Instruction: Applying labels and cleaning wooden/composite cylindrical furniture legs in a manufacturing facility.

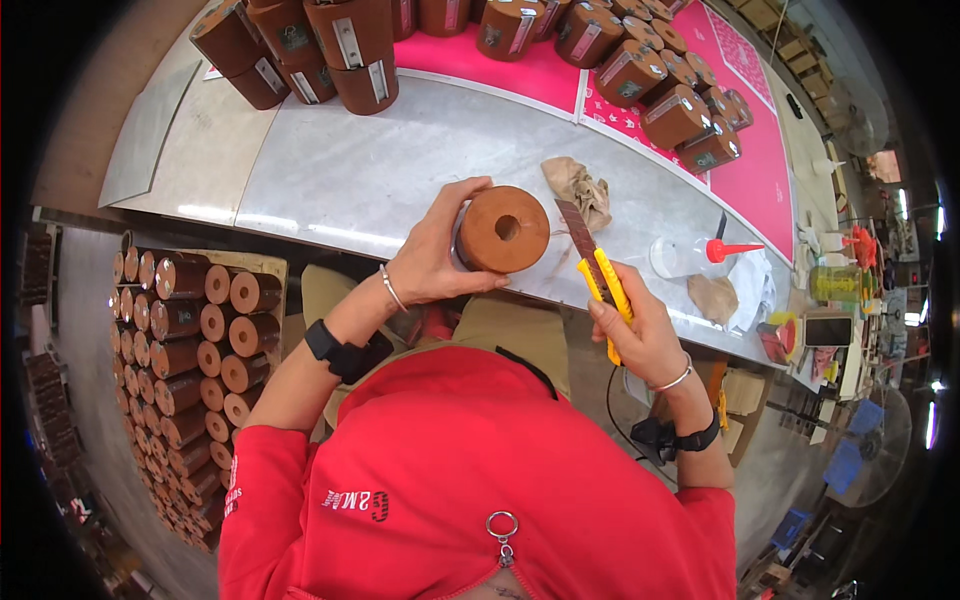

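My left hand (445,245) is wrapped around a brown wooden cylinder (480,235), whose round end with a hole in its middle faces up toward me. To the right, my right hand (640,325) grips a yellow utility knife (607,290). Its long, dark, brownish blade (575,228) is extended and points up and left, apart from the cylinder. Both hands are over the front edge of the grey metal table (350,160). A crumpled brown cloth (580,190) lies just beyond the blade.
Brown cylinders (345,50) stand stacked at the far left, and more (630,72) stand on pink sheets (470,65) at the back. A clear bottle with a red nozzle (725,252) lies to the right. Many cylinders (180,330) are piled on the left below table height.
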`<state>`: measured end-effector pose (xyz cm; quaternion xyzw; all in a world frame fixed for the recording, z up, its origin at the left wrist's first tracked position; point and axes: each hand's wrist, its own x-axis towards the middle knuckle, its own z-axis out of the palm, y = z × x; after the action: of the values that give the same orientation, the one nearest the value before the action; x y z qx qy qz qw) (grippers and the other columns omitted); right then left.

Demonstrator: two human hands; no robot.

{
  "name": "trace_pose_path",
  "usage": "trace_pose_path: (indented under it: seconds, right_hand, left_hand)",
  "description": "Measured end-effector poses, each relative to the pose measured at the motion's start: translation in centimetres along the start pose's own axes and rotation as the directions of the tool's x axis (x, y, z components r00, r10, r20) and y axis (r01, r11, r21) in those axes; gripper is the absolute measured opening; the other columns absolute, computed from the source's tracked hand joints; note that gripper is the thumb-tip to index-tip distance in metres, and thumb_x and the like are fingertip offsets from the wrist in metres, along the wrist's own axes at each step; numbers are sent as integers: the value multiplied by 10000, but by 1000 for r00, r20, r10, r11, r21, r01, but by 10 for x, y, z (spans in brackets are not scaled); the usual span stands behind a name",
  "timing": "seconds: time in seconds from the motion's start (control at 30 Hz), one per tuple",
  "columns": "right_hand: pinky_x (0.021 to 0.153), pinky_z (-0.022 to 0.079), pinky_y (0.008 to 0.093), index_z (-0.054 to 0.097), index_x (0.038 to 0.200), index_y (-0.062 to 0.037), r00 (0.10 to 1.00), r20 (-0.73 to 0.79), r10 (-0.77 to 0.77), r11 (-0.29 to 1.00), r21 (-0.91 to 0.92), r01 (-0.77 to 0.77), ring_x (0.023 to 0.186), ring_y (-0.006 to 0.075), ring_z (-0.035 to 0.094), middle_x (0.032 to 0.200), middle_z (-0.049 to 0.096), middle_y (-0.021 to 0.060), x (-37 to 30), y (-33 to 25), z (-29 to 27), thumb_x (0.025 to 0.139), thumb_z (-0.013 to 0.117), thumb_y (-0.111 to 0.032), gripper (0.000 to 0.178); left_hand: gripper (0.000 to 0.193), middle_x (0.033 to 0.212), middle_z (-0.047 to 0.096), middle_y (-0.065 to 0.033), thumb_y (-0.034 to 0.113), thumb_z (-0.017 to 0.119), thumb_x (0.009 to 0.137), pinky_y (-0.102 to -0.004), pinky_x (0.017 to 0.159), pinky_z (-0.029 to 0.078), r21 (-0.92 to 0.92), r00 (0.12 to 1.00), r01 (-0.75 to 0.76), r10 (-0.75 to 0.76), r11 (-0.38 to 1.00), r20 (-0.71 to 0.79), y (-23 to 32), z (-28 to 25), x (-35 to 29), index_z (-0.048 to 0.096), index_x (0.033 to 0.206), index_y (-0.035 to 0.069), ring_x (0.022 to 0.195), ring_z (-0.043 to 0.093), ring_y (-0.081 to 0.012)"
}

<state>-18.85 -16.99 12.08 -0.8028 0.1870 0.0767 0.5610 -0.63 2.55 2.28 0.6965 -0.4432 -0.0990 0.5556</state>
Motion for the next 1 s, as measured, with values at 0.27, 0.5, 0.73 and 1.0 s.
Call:
trace_pose_path:
  seconds: [0.27,0.5,0.73,1.0]
  right_hand:
    - [583,477,388,446,1060,-23,982,-126,-140,929,-360,86,623,319,619,707,577,181,-2,10,10,861,586,-99,254]
    - [545,481,394,517,989,-38,949,44,-312,777,-563,281,647,350,624,750,606,167,-1,11,22,872,646,-223,254]
    - [492,457,356,537,940,-47,873,293,-390,518,-714,471,577,269,584,719,563,95,18,18,25,898,583,-419,377]
    - [470,450,345,519,865,-47,873,409,-266,483,-727,488,564,244,584,674,526,82,31,20,18,884,594,-434,395]
  left_hand:
    - [896,1174,549,-133,308,888,588,-354,976,429,-87,964,248,-255,965,-78,23,17,-19,406,1281,7,1109,556,-271]
    - [865,1270,525,-80,200,830,664,-325,1013,384,-558,784,617,-499,555,370,31,-19,-92,369,1377,37,1184,486,-165]
    - [880,1296,514,-82,248,804,665,-338,1021,381,-637,711,677,-553,369,435,2,4,-109,357,1385,12,1185,491,-179]
    - [836,1268,511,-89,221,802,690,-317,1007,381,-678,712,681,-468,276,524,-20,8,-108,370,1371,4,1167,484,-174]
